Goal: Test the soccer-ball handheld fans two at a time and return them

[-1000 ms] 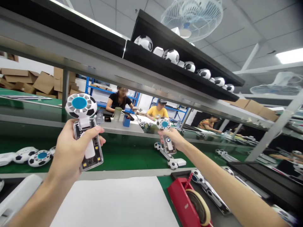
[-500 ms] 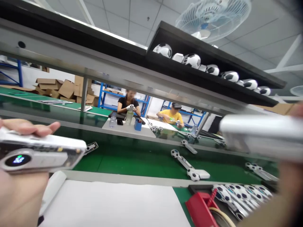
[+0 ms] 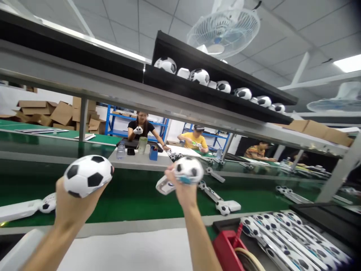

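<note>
Football-patterned device (image 3: 88, 176), one: raised before the green belt (image 3: 132, 197), left hand (image 3: 76, 205) closed round it, fingers mostly hidden from me. White-bodied football device (image 3: 188, 170), one: right hand (image 3: 184, 190) clamped on it; dark mark (image 3: 170, 184) too small to read. Red tape dispenser (image 3: 228, 248), one.

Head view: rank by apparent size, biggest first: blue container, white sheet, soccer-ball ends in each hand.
1. White sheet
2. Left ball end, in left hand
3. Right ball end, in right hand
4. Blue container
Nearness may skew 2 versus 3; true sizes unsure.
</note>
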A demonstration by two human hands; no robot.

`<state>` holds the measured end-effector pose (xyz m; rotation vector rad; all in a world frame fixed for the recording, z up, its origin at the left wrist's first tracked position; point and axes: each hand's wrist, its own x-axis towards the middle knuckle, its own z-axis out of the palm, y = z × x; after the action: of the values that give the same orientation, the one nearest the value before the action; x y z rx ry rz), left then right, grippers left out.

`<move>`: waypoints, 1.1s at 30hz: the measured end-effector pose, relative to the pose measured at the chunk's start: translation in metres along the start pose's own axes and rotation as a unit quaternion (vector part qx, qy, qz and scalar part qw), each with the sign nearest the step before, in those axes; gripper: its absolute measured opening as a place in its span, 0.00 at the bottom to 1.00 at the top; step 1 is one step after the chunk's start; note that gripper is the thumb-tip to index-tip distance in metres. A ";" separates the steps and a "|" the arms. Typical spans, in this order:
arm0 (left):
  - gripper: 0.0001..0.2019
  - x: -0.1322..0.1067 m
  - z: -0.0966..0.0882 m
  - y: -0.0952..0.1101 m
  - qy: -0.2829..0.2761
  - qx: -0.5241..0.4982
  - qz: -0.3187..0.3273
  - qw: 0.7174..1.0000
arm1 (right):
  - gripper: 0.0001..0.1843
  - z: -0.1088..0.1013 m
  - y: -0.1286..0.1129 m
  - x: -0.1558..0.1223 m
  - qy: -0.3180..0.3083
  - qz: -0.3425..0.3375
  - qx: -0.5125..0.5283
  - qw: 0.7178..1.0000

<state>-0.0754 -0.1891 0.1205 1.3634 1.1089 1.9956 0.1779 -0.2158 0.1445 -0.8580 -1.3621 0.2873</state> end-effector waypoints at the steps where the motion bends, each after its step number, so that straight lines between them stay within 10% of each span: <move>1: 0.21 0.001 0.006 -0.010 -0.021 0.028 0.001 0.999 | 0.13 0.004 0.019 0.003 -0.007 0.017 -0.027 0.999; 6: 0.26 0.003 0.031 -0.069 -0.201 0.113 -0.071 0.970 | 0.12 0.012 0.105 -0.001 -0.072 0.125 -0.117 0.983; 15: 0.24 -0.014 0.048 -0.125 -0.259 0.114 -0.108 0.953 | 0.18 0.015 0.195 -0.037 -0.077 0.272 -0.225 0.933; 24: 0.20 -0.011 0.045 -0.166 -0.244 0.221 -0.034 0.944 | 0.20 0.007 0.205 -0.044 -0.118 0.289 -0.426 0.849; 33: 0.20 -0.011 0.034 -0.159 -0.292 0.473 0.082 0.827 | 0.26 -0.007 0.181 -0.028 -0.157 0.323 -0.529 0.769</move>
<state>-0.0492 -0.0967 -0.0106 2.3912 1.7637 0.8844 0.2310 -0.1137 0.0013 -2.3433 -1.4615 0.1624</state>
